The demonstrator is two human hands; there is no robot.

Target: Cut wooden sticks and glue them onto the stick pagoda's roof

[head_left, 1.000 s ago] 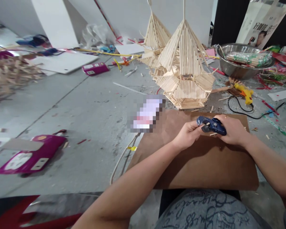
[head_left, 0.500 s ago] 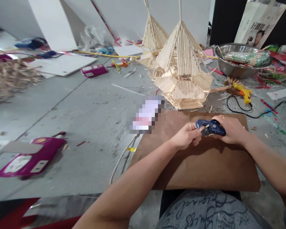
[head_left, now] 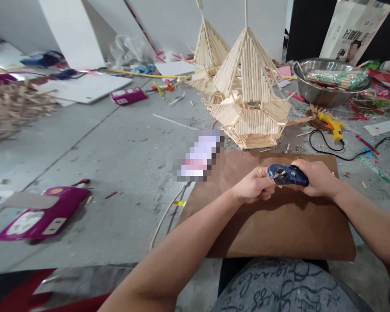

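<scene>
Over the brown board, my right hand (head_left: 320, 175) is wrapped round a blue hand cutter (head_left: 294, 175), whose jaws point left. My left hand (head_left: 255, 185) is closed in a pinch right at those jaws. A short pale end of a thin wooden stick (head_left: 282, 173) shows between the jaws; the rest of it is hidden by my left fingers and the tool. Beyond both hands stands a pavilion-like model (head_left: 251, 123) built of thin wooden sticks, with a pointed roof.
A brown board (head_left: 279, 234) lies under my hands. Left of it are a phone (head_left: 199, 156) with a cable and a purple power strip (head_left: 48, 212). On the right sit a yellow glue gun (head_left: 334, 126) with its cord and a metal bowl (head_left: 331, 97) holding bagged sticks.
Hardly anything differs. Both hands stay at the same spot, and the cutter has shifted very slightly to the right and down.
</scene>
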